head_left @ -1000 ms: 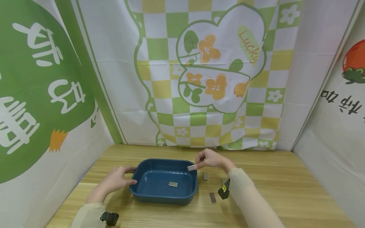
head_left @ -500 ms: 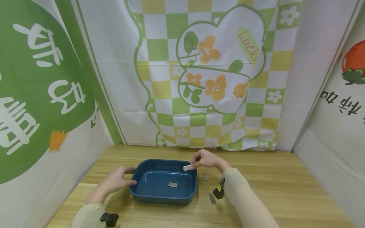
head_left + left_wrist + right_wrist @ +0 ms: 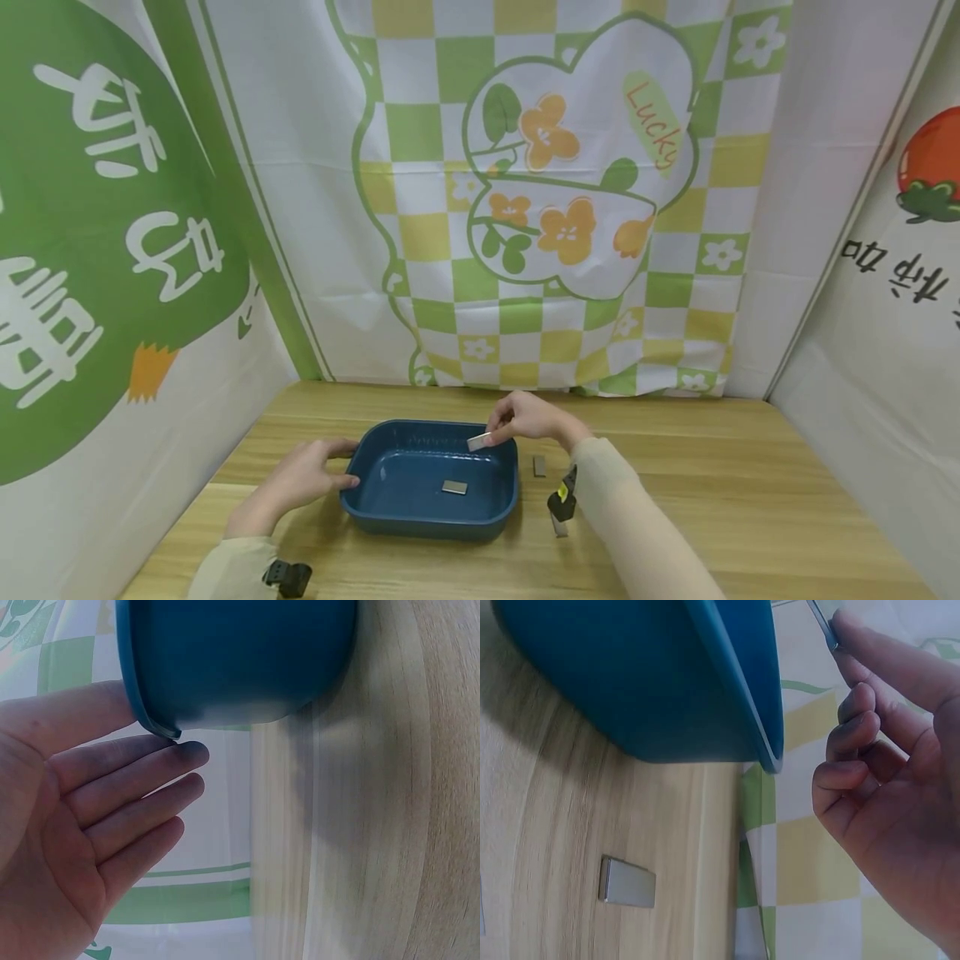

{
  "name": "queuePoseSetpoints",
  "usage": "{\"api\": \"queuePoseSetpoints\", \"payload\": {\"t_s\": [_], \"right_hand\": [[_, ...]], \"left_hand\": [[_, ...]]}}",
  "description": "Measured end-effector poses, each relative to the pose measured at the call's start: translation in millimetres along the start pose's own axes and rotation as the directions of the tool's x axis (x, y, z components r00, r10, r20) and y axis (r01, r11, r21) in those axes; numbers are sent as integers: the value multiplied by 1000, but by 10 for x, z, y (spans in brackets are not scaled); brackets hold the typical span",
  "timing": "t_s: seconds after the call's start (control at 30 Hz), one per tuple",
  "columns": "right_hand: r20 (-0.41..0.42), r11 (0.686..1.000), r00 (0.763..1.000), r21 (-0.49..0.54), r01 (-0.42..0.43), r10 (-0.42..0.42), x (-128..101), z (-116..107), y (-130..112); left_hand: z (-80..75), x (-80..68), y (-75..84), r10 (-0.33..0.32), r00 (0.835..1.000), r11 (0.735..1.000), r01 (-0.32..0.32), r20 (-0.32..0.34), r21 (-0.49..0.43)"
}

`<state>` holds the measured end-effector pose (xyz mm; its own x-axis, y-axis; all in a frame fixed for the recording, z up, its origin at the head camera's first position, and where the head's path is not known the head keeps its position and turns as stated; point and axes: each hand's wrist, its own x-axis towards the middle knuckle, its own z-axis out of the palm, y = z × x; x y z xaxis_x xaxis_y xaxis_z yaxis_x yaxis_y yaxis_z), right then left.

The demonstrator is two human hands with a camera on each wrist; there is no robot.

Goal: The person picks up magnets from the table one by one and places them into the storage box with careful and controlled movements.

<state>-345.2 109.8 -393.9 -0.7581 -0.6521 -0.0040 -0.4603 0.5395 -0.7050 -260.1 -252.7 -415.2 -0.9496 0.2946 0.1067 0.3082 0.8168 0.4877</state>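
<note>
A dark blue rectangular tub [image 3: 390,521] stands on the wooden table, and one small grey metal plate [image 3: 454,487] lies on its floor. My right hand [image 3: 517,421] hovers over the tub's far right corner and pinches another small metal plate [image 3: 479,442] between thumb and fingertips; the plate's edge [image 3: 823,622] shows in the right wrist view. My left hand [image 3: 307,475] rests with straight fingers [image 3: 142,780] against the tub's left wall [image 3: 240,667], the thumb on the rim.
Two more metal plates lie on the table right of the tub: one [image 3: 538,466] near its far corner, also seen as plate [image 3: 627,883], and one [image 3: 558,525] nearer me. Printed cloth walls close the table at the back and sides.
My right hand has carried the pinched plate leftward, from over the tub's right rim to over its inside. The left hand and the tub stayed put.
</note>
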Motion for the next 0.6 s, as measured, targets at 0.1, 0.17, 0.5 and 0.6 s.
{"api": "queuePoseSetpoints", "payload": {"t_s": [0.1,0.17,0.5,0.6], "right_hand": [[4,1000,1000,2,4,-4,27,16,-13],[12,1000,1000,7,6,-7,46,34,-15],[18,1000,999,10,27,-27,139,121,-29],[18,1000,1000,8,17,-17,165,142,-40]], "left_hand": [[0,2,1,4,1000,1000,-4,-7,8],[1,3,0,7,1000,1000,-7,-10,10],[4,-6,-5,12,1000,1000,-13,-8,-3],[2,-5,-4,11,1000,1000,-11,-7,-5]]}}
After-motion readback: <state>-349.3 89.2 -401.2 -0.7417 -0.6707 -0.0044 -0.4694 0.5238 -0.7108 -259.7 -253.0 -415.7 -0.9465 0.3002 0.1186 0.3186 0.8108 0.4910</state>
